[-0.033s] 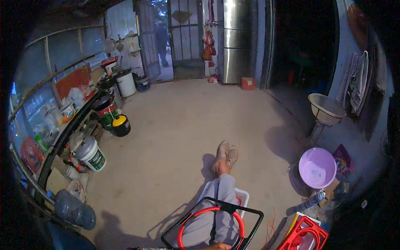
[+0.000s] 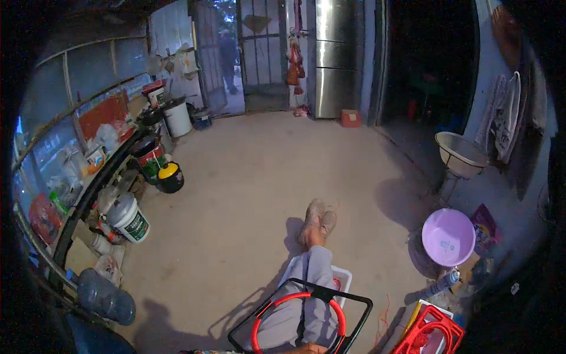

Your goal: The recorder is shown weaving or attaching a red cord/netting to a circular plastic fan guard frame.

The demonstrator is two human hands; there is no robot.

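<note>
A black rectangular frame (image 2: 365, 321) with rounded corners rests across my lap. Set inside it is a red ring (image 2: 341, 318), with dark gaps showing along its upper left. A sliver of my left hand (image 2: 308, 349) appears at the lower edge, inside the ring's outline over my grey trousers. Its fingers are mostly cut off, so their grip is hidden. A bit of patterned sleeve (image 2: 209, 352) shows to its left. My right hand is out of the picture. Under my legs is a white container (image 2: 346, 279) with something red in it.
Lower right, a white box holds red plastic frames (image 2: 433, 327); loose red strands (image 2: 384, 318) lie beside it. Beyond stand a purple basin (image 2: 448, 236) and a spray can (image 2: 442, 283). At left are a water jug (image 2: 106, 297), a lidded bucket (image 2: 131, 221) and a cluttered shelf (image 2: 71, 224).
</note>
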